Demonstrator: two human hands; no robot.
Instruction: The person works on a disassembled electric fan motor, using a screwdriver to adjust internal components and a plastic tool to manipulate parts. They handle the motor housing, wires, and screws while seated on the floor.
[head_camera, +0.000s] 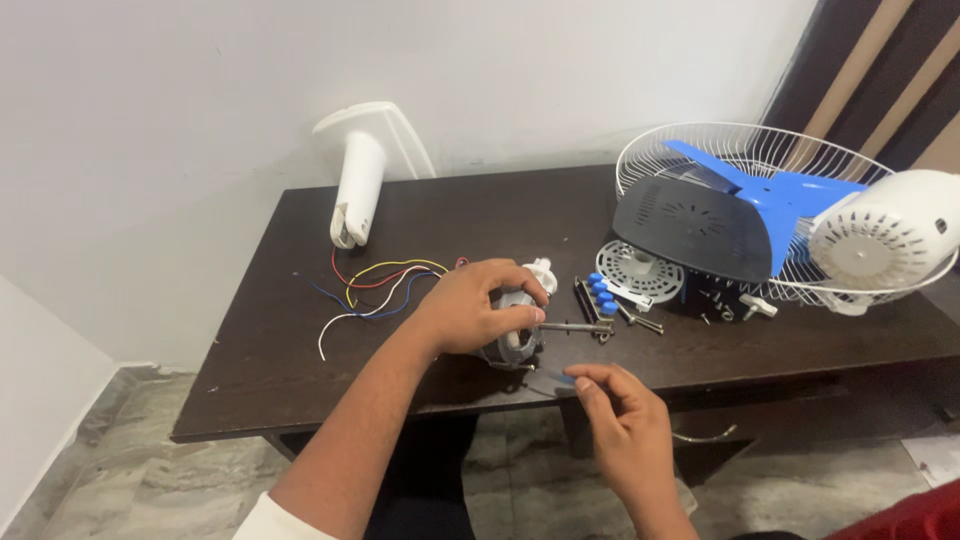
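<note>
Fan motor (518, 335) near the desk's (260, 380) front edge, our left hand (475, 305) closed over it, our right hand (620, 415) pinching a small clear piece (550, 381), loose screws (625, 318) beside.

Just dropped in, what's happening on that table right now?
A person's left hand grips a small fan motor at the front edge of the dark table. The right hand pinches a small blue-tipped part beside it. Coloured wires, screws, the wire guard and blue blade lie around.
</note>
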